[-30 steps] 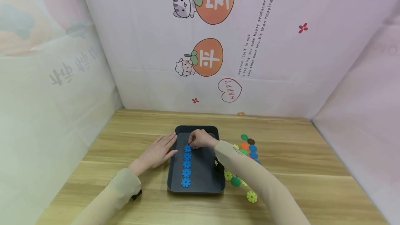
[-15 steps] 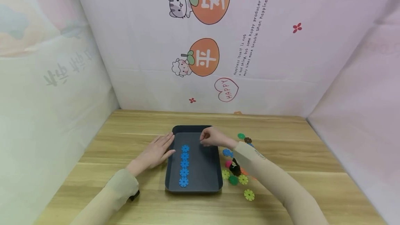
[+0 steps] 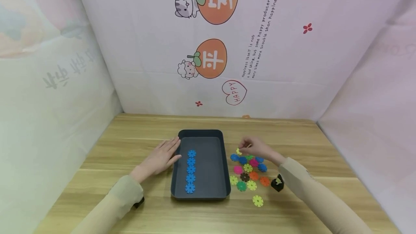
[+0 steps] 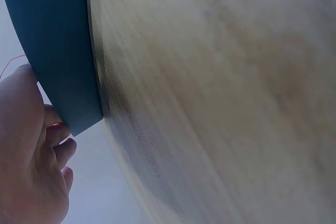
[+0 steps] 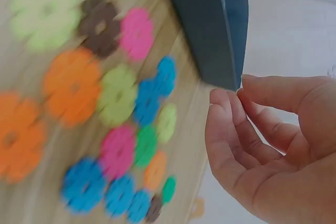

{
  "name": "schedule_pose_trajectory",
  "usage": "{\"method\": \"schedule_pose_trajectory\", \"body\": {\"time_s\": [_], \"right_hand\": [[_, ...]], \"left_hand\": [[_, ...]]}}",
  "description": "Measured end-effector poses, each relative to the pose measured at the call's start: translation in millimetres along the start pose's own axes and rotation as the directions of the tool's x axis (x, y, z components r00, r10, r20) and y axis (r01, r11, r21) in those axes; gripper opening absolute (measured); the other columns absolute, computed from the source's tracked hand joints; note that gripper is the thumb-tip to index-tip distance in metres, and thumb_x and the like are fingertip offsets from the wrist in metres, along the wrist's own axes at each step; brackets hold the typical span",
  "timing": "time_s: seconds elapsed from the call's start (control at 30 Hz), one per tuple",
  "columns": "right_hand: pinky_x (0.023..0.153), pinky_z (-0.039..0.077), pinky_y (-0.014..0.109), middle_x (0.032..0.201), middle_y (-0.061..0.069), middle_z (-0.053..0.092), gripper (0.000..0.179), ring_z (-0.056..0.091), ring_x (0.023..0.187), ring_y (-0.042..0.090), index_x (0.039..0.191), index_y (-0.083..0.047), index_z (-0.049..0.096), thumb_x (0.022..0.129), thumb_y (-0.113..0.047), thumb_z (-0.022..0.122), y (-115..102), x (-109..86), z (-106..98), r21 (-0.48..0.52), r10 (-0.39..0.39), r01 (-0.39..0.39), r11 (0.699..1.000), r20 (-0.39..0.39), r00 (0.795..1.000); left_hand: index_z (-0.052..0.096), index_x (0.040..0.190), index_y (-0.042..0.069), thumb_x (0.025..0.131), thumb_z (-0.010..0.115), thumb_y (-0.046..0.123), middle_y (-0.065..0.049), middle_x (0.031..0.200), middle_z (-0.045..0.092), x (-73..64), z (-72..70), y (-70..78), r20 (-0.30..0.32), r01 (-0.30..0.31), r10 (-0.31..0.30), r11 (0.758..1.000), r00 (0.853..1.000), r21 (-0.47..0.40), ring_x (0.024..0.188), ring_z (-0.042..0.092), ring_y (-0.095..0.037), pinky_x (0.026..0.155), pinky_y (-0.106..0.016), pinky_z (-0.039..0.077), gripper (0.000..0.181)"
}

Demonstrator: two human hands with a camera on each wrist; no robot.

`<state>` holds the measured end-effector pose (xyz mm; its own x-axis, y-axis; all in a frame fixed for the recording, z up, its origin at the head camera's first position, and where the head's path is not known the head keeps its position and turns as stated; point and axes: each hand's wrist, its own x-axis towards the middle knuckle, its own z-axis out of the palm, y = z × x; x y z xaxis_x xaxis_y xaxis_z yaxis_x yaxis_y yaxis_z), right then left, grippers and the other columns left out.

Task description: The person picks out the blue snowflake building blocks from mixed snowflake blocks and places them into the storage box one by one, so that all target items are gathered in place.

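Observation:
A dark grey tray (image 3: 211, 194) lies on the table, with several blue snowflake discs (image 3: 191, 169) in a row along its left side. My left hand (image 3: 160, 157) rests against the tray's left rim, fingers extended; in the left wrist view the same hand (image 4: 31, 156) touches the tray wall (image 4: 58, 40). To the right of the tray, my right hand (image 3: 258, 148) hovers over the back of a loose group of snowflake discs. The right wrist view shows this hand (image 5: 273, 145) with fingers loosely bent, thumb near the fingertips, nothing visible between them.
Loose discs right of the tray include yellow-green (image 3: 251, 185), orange (image 3: 264, 181), pink (image 3: 238, 169), green (image 3: 241, 186) and brown (image 3: 245, 177) ones. A lone yellow-green disc (image 3: 258, 200) lies nearer the front. A printed cloth wall (image 3: 276, 96) stands behind the table.
My right hand has moved right, from the top of the blue row, across the tray, to above the loose discs. The blue row stays in place; my left hand stays at the rim.

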<state>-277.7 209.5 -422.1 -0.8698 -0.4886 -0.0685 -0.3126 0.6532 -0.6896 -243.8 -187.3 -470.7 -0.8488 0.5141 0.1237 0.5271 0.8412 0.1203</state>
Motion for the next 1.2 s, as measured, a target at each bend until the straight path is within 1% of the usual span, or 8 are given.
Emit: {"method": "schedule_pose_trajectory", "body": {"time_s": [0.13,0.27,0.43,0.57,0.7,0.83,1.07,1.2], "right_hand": [[0.07,0.057,0.035,0.093,0.015,0.067,0.013,0.06,0.079,0.014,0.099,0.004,0.065,0.095,-0.009,0.063,14,-21.6,-8,0.024,0.057,-0.056,0.998,-0.01,0.998],[0.068,0.053,0.031,0.091,0.013,0.066,0.013,0.057,0.079,0.015,0.096,0.003,0.064,0.094,-0.01,0.065,25,-42.8,-14,0.012,0.113,-0.113,0.994,-0.018,0.993],[0.062,0.049,0.023,0.086,0.01,0.065,0.013,0.056,0.076,0.015,0.093,0.003,0.064,0.087,-0.007,0.071,40,-57.5,-15,-0.033,0.131,-0.133,0.991,-0.06,0.99],[0.06,0.05,0.021,0.084,0.01,0.065,0.021,0.056,0.074,0.014,0.094,0.004,0.064,0.081,-0.006,0.077,45,-62.6,-13,-0.048,0.176,-0.179,0.983,-0.069,0.982],[0.061,0.048,0.021,0.083,0.009,0.065,0.025,0.055,0.074,0.014,0.092,0.003,0.063,0.078,-0.008,0.081,47,-63.3,-9,-0.085,0.191,-0.197,0.977,-0.069,0.979],[0.063,0.045,0.024,0.083,0.007,0.063,0.027,0.053,0.075,0.015,0.089,0.001,0.062,0.077,-0.012,0.083,49,-61.8,-4,-0.124,0.194,-0.204,0.971,-0.088,0.977],[0.061,0.045,0.023,0.082,0.007,0.063,0.027,0.052,0.073,0.015,0.087,0.001,0.061,0.077,-0.012,0.083,51,-62.5,-2,-0.125,0.2,-0.212,0.969,-0.1,0.975],[0.061,0.042,0.024,0.081,0.006,0.06,0.029,0.05,0.073,0.016,0.087,0.001,0.058,0.077,-0.011,0.083,50,-64.2,-2,-0.107,0.21,-0.22,0.97,-0.097,0.973]], "left_hand": [[0.031,0.155,0.001,0.105,0.045,0.042,-0.016,0.163,0.029,-0.3,-0.1,-0.9,-0.003,-0.001,0.001,1.0,1.0,0.005,0.15,0.032,-0.034,0.124,-0.054,0.024,0.066],[0.031,0.154,0.001,0.105,0.045,0.041,-0.016,0.163,0.029,-0.3,-0.4,-1.3,-0.005,-0.004,0.004,1.0,1.0,0.011,0.15,0.032,-0.034,0.124,-0.054,0.025,0.066],[0.031,0.154,0.001,0.105,0.045,0.042,-0.016,0.163,0.03,-0.7,-0.2,-2.3,-0.004,-0.003,0.003,1.0,1.0,0.012,0.15,0.032,-0.033,0.124,-0.054,0.025,0.066],[0.031,0.155,0.002,0.105,0.044,0.043,-0.016,0.163,0.03,-1.0,1.0,-4.3,-0.004,0.0,0.0,1.0,1.0,0.013,0.15,0.032,-0.033,0.124,-0.054,0.025,0.066],[0.03,0.155,0.003,0.105,0.042,0.044,-0.015,0.163,0.029,-0.8,2.0,-5.3,-0.003,0.004,-0.004,1.0,1.0,0.007,0.151,0.031,-0.032,0.124,-0.054,0.024,0.066],[0.03,0.155,0.003,0.105,0.043,0.044,-0.014,0.164,0.028,-0.3,1.9,-4.7,0.0,0.004,-0.004,1.0,1.0,0.001,0.151,0.03,-0.032,0.124,-0.053,0.023,0.066],[0.031,0.154,0.001,0.105,0.045,0.041,-0.016,0.162,0.03,-0.2,0.3,-2.3,-0.004,-0.012,0.012,1.0,1.0,0.009,0.15,0.032,-0.034,0.123,-0.055,0.025,0.065],[0.031,0.155,0.001,0.105,0.044,0.042,-0.016,0.163,0.029,-0.1,0.0,-1.1,-0.005,-0.014,0.014,1.0,1.0,0.005,0.15,0.031,-0.033,0.123,-0.054,0.025,0.065]]}}
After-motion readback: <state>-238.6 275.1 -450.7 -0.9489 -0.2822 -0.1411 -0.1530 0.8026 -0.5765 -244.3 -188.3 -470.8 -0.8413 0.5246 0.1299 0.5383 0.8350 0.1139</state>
